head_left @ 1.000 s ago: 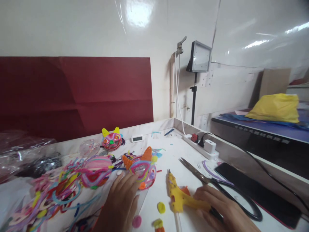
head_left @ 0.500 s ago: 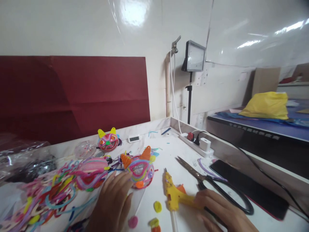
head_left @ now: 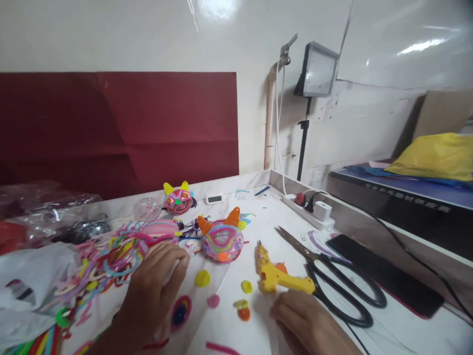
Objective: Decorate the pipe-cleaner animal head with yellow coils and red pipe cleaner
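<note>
My left hand [head_left: 157, 276] reaches over the pile of fuzzy pipe cleaners [head_left: 121, 249], thumb apart from the bent fingers. Its fingertips are by a pink-striped round piece [head_left: 160, 229], partly hidden by the hand. My right hand [head_left: 308, 318] is low over the white tabletop, just in front of a yellow hot glue gun [head_left: 283, 278], with nothing visible in its loosely bent fingers. Between and beyond the hands lies a colourful animal face with orange ears [head_left: 223, 241]. Small coiled discs, yellow [head_left: 202, 278], pink [head_left: 213, 301] and orange [head_left: 244, 314], lie nearer me.
Black-handled scissors [head_left: 327, 276] and a black phone [head_left: 384, 276] lie on the right. A power strip [head_left: 308, 212] runs along the table's raised edge. At the back are a yellow-eared face [head_left: 178, 201] and a small white digital display [head_left: 214, 198]. Plastic bags [head_left: 40, 286] lie left.
My left hand has moved left, away from the orange-eared face. My right hand has come off the glue gun's handle toward me. The view has shifted, showing more of the near table.
</note>
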`<state>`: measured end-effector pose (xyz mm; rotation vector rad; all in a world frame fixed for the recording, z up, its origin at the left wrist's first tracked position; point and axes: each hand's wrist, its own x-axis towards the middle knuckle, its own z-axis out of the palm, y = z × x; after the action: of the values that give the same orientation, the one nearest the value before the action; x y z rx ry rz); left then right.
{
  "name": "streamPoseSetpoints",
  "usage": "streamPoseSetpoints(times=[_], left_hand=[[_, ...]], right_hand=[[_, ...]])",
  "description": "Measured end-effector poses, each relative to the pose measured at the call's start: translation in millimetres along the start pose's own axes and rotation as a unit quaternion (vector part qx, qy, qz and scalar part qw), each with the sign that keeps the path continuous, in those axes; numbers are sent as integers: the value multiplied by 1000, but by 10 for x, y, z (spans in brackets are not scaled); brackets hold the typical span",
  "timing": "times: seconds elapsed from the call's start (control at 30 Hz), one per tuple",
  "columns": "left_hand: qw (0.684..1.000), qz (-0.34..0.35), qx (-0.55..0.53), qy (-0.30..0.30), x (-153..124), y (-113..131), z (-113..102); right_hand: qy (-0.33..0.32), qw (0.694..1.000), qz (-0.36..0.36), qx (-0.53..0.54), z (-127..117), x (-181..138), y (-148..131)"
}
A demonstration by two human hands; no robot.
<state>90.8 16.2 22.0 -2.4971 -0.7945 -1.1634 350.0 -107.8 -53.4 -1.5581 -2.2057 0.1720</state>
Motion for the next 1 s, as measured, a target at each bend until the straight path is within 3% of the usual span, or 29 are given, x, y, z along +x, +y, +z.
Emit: streamPoseSetpoints(times=[0.1,0.27,0.33,0.43,0.53,0.73,1.0], left_hand=[[1000,-7,-7,-18,-134,-24,-9],[999,-41,-9,-31,-304,-95,-16],[995,-64,-21,-76,-327,-118,14],[975,-85,-49,-199,-333,-115,146],[961,-97,-55,-253,-334,-97,347],[933,-177,-95,-299,-380,-253,643],[896,-267,-200,-292,-371,-328,695]], right_hand=[[-15,998,13,-62,-3,299,-27],[-53,993,-24,-107,-27,717,-105],[-57,992,-35,-109,-35,770,-190],[-55,992,-42,-107,-51,734,-334],[-51,994,-34,-89,-67,620,-430],[-55,995,-21,-82,-62,379,-443],[-51,998,-5,-38,-79,199,-366]])
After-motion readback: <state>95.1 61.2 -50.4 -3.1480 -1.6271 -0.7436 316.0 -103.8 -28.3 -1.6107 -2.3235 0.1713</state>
